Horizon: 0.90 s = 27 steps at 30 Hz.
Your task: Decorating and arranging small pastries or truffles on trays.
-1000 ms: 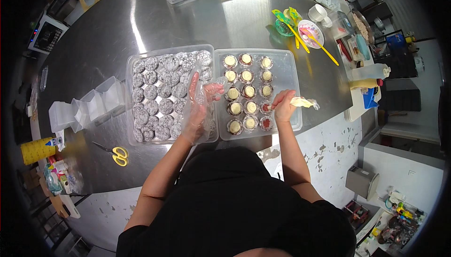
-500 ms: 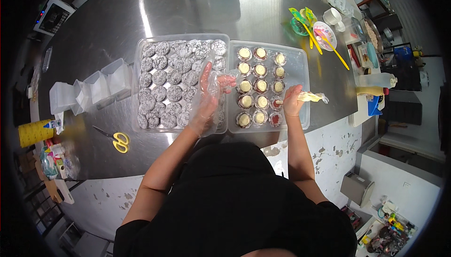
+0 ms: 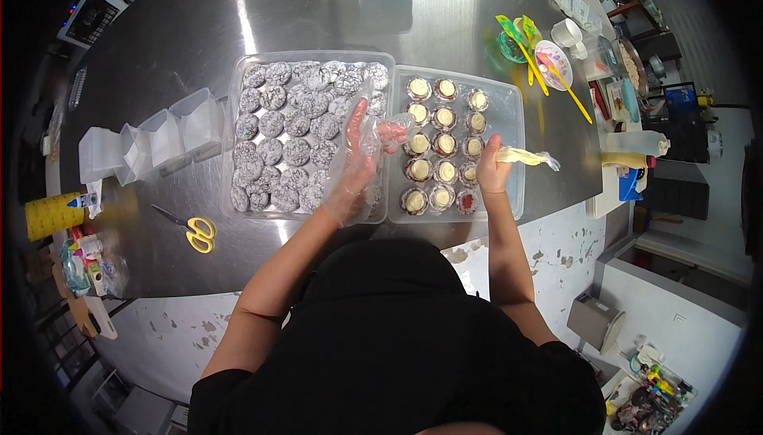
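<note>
My right hand is closed round a piping bag of pale cream, its twisted tail sticking out to the right. The hand is over the right column of small cream-topped cups in a clear plastic tray. One cup at the near end of that column shows a bare red top. My left hand, in a loose clear plastic glove, hovers over the right edge of another clear tray. Its fingers are spread and hold nothing. Powdered crinkle cookies fill that tray in rows.
Lined clear boxes stand left of the cookies, with yellow-handled scissors nearer me. At the far right lie spatulas and a bowl. A yellow roll sits at the left table edge.
The second-nearest cup in the right column, red-topped before, now has cream on it. My right hand has shifted slightly. My left hand stays spread; the view has moved a little.
</note>
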Available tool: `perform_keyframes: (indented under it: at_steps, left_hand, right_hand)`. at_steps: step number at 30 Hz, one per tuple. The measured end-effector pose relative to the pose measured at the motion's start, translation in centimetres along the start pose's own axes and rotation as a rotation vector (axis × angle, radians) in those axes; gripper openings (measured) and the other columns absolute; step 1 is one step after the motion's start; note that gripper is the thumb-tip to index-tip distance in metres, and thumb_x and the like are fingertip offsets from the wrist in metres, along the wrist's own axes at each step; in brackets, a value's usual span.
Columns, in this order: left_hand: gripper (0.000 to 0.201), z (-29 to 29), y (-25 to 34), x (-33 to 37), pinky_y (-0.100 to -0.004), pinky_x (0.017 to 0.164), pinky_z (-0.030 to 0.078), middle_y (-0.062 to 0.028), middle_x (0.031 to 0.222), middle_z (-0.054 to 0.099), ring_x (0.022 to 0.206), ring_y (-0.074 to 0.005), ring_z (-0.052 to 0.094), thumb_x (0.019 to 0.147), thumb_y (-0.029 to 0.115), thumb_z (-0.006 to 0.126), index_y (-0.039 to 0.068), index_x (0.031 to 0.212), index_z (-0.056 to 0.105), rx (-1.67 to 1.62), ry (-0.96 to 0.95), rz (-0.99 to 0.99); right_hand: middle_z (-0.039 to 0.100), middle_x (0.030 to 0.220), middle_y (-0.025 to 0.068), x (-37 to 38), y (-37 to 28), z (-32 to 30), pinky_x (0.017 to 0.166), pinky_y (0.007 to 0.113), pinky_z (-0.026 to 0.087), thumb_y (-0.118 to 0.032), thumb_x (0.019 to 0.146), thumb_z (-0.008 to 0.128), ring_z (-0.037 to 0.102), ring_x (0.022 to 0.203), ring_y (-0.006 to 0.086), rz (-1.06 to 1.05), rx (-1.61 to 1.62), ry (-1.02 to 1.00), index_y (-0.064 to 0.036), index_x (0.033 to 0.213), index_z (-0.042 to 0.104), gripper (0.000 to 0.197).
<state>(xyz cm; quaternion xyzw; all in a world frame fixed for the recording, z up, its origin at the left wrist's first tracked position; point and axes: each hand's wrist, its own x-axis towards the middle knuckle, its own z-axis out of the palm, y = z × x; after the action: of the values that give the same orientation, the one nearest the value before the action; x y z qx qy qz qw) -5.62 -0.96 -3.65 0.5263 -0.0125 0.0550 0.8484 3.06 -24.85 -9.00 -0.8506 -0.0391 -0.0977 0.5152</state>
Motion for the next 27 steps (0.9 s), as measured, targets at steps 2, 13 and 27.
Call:
perform_keyframes:
  at_steps: [2,13,27]
  left_hand:
    - [0.094,0.1,-0.1,0.0,-0.0392,0.087,0.035,-0.0113,0.114,0.05,0.106,-0.0233,0.048,0.075,0.063,0.049,0.014,0.138,-0.003,-0.004,-0.014,0.012]
    - [0.094,0.2,0.4,-0.2,-0.0381,0.089,0.032,-0.0116,0.115,0.048,0.108,-0.0229,0.046,0.076,0.06,0.051,0.011,0.138,0.0,0.004,0.014,-0.014]
    - [0.078,0.8,0.3,0.5,-0.0346,0.087,0.037,-0.0111,0.114,0.049,0.103,-0.0223,0.05,0.086,0.048,0.045,0.014,0.138,-0.001,0.011,-0.042,0.044]
  right_hand:
    - [0.037,0.051,0.0015,0.3,-0.6,0.0,0.045,0.032,0.028,-0.034,0.091,0.044,0.034,0.05,0.012,-0.016,0.001,0.004,-0.0003,0.056,0.04,0.049]
    - [0.035,0.05,0.0012,0.1,0.0,-0.3,0.044,0.032,0.027,-0.029,0.091,0.045,0.033,0.049,0.0119,-0.019,-0.008,-0.045,-0.0006,0.055,0.036,0.047]
    - [0.039,0.051,-0.0001,1.4,-5.2,-4.7,0.036,0.02,0.029,-0.062,0.086,0.017,0.037,0.04,0.0072,0.234,0.38,-0.4,-0.0056,0.069,0.051,0.068]
